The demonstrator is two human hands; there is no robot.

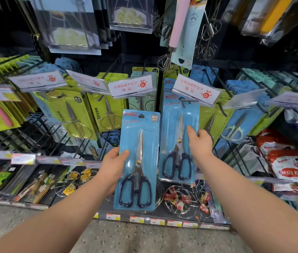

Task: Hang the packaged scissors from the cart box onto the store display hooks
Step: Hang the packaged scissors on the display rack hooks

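Left hand [114, 161] gripped the blue scissors pack [138, 157] by its left edge, about mid-height: thumb curled over the front of the card, fingers out of sight behind it. Pack was upright with its long axis near vertical, blade tips up and dark handles down. Its hang hole [141, 116] sat at the top edge, free and on nothing.

Right hand [199, 141] was on the hung pack [172, 125], a matching blue card on the hook [187, 100]. Thumb lay on the front blister and fingers wrapped the right edge, so I judged it a light pinch steadying that card.

Key relation: the hook tip lay up and to the right of the held pack's hang hole, under the clear label holder [195, 90] at the hook's outer end. Held pack was just left of the hung one and lower, their near edges close; I could not tell whether they touched. Left hand was the carrying hand, right hand the nearer to the hook.

Judgement: next move calls for raising the held pack up and rightward until the hole meets the hook tip below the label holder, then sliding it back against the hung pack. Risk: the label holder crowds the tip and may catch the card's top edge.

Cart box not in view.
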